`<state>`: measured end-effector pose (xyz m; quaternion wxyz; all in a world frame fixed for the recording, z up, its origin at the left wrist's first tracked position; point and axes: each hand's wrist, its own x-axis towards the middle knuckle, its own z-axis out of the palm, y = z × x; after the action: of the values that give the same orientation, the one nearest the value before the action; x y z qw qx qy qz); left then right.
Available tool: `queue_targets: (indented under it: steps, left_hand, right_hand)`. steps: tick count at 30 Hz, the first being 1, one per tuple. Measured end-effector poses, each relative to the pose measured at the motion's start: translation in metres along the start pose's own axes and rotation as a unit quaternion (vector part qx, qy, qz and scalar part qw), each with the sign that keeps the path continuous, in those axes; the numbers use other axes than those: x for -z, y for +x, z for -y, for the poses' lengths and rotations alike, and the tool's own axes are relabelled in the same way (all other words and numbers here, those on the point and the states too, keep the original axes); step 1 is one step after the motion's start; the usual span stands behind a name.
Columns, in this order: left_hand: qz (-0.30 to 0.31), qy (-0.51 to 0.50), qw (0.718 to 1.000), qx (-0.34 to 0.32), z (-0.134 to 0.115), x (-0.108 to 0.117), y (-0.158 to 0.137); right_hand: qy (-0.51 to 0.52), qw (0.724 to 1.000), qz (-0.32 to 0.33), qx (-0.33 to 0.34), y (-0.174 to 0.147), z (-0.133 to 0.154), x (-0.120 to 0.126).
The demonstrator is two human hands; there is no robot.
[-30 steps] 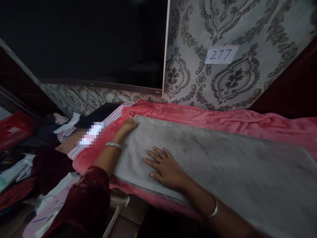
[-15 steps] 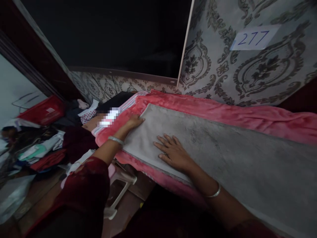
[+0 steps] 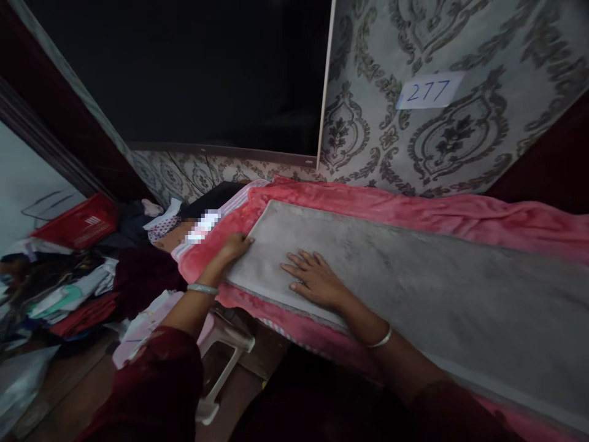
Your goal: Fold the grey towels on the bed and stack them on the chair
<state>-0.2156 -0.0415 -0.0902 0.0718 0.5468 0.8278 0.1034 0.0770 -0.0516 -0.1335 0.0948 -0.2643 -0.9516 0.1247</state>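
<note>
A long grey cloth (image 3: 414, 288) lies flat on a pink blanket (image 3: 414, 212) that covers a raised surface. My left hand (image 3: 235, 247) rests at the cloth's left short edge, fingers on the hem, whether it pinches the hem I cannot tell. My right hand (image 3: 313, 277) lies palm down on the grey cloth a little to the right, fingers spread, holding nothing. Both wrists wear a silver bangle, and dark red sleeves cover my arms.
A dark screen (image 3: 197, 73) hangs on the patterned wall, beside a paper label reading 277 (image 3: 430, 91). A heap of clothes (image 3: 69, 288) and a red basket (image 3: 78, 221) lie at the left. A white plastic stool (image 3: 225, 356) stands below the blanket's edge.
My left hand has slid from the cloth's far corner toward me along the left edge. My right hand stays flat on the cloth. The view has shifted slightly.
</note>
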Motion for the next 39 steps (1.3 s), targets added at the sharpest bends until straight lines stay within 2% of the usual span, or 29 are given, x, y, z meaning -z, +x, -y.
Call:
queue_targets:
  steps: [3,6,9,13,16,18,19,21,23,26,28,30,34,39]
  left_hand:
    - [-0.002,0.013,1.0,-0.01,0.005,0.0,-0.019]
    - [-0.015,0.028,0.999,0.007,0.004,-0.006,-0.031]
    - [-0.015,0.035,0.999,0.013,0.001,-0.005,-0.028]
    - [0.004,0.048,0.999,0.007,0.003,0.007,-0.017]
    - [-0.036,0.097,0.994,-0.02,-0.004,0.013,-0.013]
    - [-0.073,0.117,0.986,-0.097,-0.026,0.011,-0.01]
    - [-0.073,0.117,0.979,-0.149,-0.045,0.007,-0.008]
    - [-0.038,0.104,0.96,-0.257,-0.094,-0.001,-0.005]
    - [-0.004,0.087,0.937,-0.338,-0.152,-0.012,-0.004]
    - [0.017,0.074,0.912,-0.403,-0.226,-0.032,-0.008]
    - [0.032,0.087,0.906,-0.413,-0.254,-0.049,-0.011]
    - [0.041,0.106,0.905,-0.411,-0.264,-0.065,-0.013]
    - [0.023,0.115,0.903,-0.413,-0.259,-0.085,-0.009]
    - [0.009,0.14,0.898,-0.418,-0.259,-0.087,0.002]
  right_hand:
    - [-0.001,1.0,0.003,-0.008,0.001,-0.001,0.0]
    - [-0.002,1.0,0.008,-0.011,0.003,0.0,0.003]
    - [-0.001,1.0,0.006,-0.013,0.004,0.002,0.006]
    - [0.023,1.0,-0.01,-0.01,0.002,0.001,0.013]
    - [0.032,0.997,-0.057,-0.043,-0.012,-0.016,0.027]
    - [0.009,0.99,-0.096,-0.106,-0.029,-0.04,0.042]
    - [-0.008,0.982,-0.11,-0.151,-0.04,-0.054,0.051]
    - [-0.04,0.959,-0.129,-0.251,-0.066,-0.084,0.068]
    - [-0.066,0.93,-0.143,-0.332,-0.091,-0.11,0.082]
    - [-0.1,0.901,-0.149,-0.396,-0.123,-0.137,0.087]
    - [-0.114,0.895,-0.141,-0.408,-0.135,-0.147,0.081]
    - [-0.121,0.895,-0.135,-0.408,-0.142,-0.152,0.073]
    - [-0.114,0.897,-0.132,-0.407,-0.141,-0.154,0.064]
    - [-0.09,0.904,-0.137,-0.394,-0.15,-0.176,0.084]
